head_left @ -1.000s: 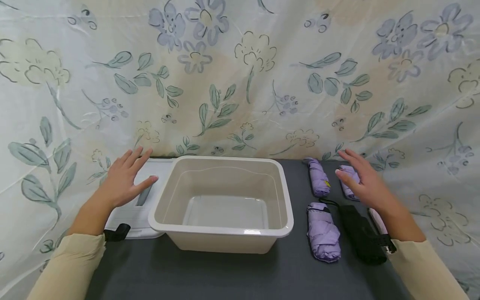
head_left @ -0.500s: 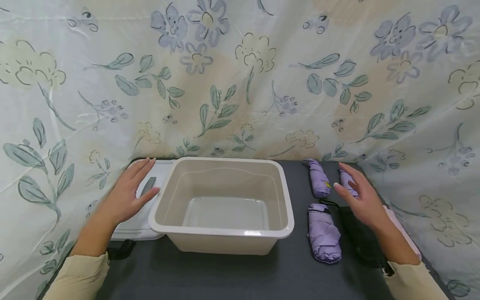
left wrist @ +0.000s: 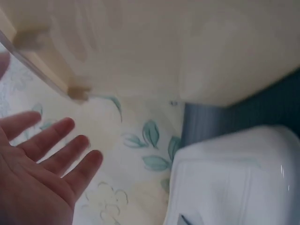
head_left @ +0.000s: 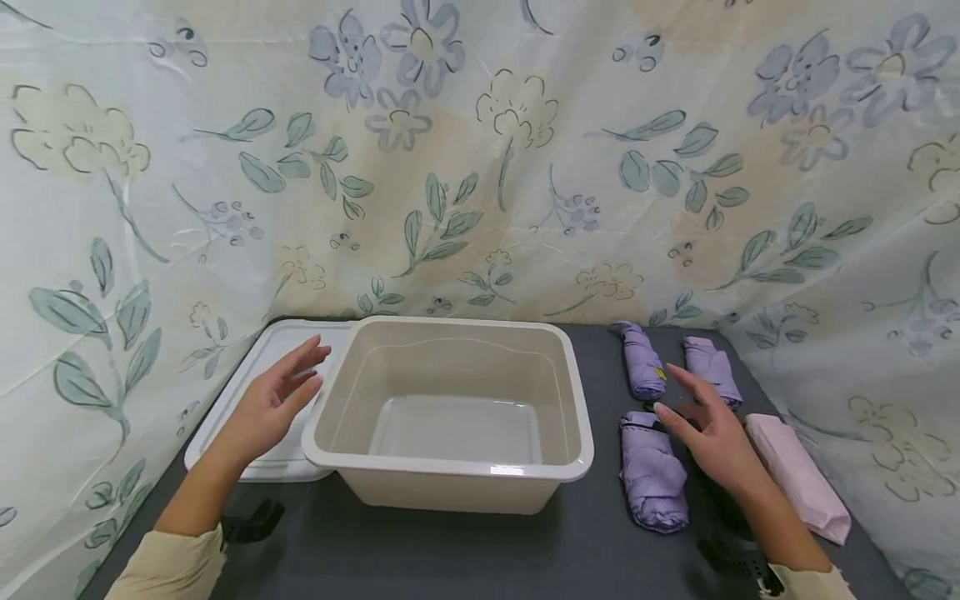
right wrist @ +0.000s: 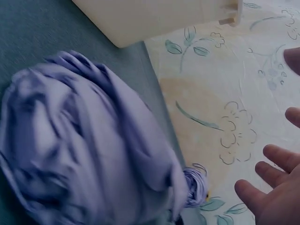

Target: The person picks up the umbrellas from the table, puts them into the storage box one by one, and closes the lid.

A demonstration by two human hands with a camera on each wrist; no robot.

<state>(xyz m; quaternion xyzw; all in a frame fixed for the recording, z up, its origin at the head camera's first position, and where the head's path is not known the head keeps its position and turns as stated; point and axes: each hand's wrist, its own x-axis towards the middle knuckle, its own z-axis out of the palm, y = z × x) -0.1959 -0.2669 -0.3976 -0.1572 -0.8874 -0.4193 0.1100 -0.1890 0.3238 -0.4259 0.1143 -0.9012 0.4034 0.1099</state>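
Note:
A beige plastic bin (head_left: pixel 465 471) stands at the middle of the table with nothing inside. My left hand (head_left: pixel 268 410) hovers over the white lid (head_left: pixel 288 463), left of the bin, fingers relaxed and holding nothing. My right hand (head_left: pixel 716 440) hangs over the bundles on the right, its fingers loosely spread around nothing. Nearest to it are a large lilac rolled fabric bundle (head_left: pixel 652 479), a slimmer lilac roll (head_left: pixel 642 362) behind, and another lilac bundle (head_left: pixel 712 367). In the right wrist view, the large lilac bundle (right wrist: pixel 93 145) shows loose folds, with the right fingertips apart from it.
A pink wrapped bundle (head_left: pixel 798 479) lies at the right table edge. Something black beneath my right forearm is mostly hidden. Floral cloth (head_left: pixel 450 167) hangs behind and along both sides of the dark grey table (head_left: pixel 450 558).
Both hands have come lower and nearer to me, the left uncovering more of the lid, the right uncovering the far-right lilac bundle and the pink one. The bin and bundles stay put.

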